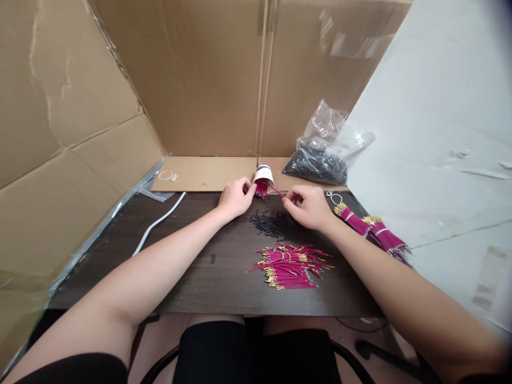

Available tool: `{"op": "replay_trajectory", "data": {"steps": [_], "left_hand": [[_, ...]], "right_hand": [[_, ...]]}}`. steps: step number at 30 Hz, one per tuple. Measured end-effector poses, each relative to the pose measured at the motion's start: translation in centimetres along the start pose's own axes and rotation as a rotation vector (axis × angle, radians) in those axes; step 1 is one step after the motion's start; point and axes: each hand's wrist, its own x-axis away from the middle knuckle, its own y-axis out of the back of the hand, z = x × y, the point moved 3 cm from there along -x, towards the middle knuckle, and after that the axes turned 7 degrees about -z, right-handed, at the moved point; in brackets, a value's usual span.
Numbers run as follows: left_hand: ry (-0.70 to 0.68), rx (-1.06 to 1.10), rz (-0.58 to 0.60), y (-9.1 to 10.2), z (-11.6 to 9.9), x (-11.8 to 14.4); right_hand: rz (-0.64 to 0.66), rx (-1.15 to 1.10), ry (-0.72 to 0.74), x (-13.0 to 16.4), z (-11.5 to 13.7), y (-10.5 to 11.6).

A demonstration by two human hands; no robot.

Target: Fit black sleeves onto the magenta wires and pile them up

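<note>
2 arms are stretched forward: the paper cup (pixel 264 175) is steadied by the left hand (pixel 235 198), 1 pink wire (pixel 276 190) is pinched by the right hand (pixel 307 207).

My left hand (pixel 236 198) steadies a small paper cup (pixel 264 174) tipped on its side at the far edge of the table, magenta wires (pixel 261 189) spilling from its mouth. My right hand (pixel 308 207) pinches one magenta wire (pixel 276 190) just beside it.
</note>
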Motion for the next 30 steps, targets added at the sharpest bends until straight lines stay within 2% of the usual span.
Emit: {"op": "replay_trajectory", "data": {"steps": [6, 12, 21, 25, 30], "left_hand": [[-0.095, -0.03, 0.016, -0.2, -0.1, -0.3], [-0.101, 0.143, -0.031, 0.1, -0.9, 0.5], [-0.161, 0.218, -0.021, -0.3, -2.1, 1.8], [-0.195, 0.219, -0.006, -0.5, -2.2, 2.0], [-0.165, 0.178, 0.005, -0.3, -2.3, 1.9]], "right_hand": [[0.017, 0.083, 0.069, 0.1, 0.0, -0.5], [-0.032, 0.196, 0.087, 0.4, 0.2, -0.6], [-0.043, 0.325, -0.003, 0.5, 0.2, -0.6], [-0.061, 0.298, -0.049, 0.5, 0.4, -0.5], [-0.075, 0.255, -0.069, 0.3, 0.6, -0.7]]}}
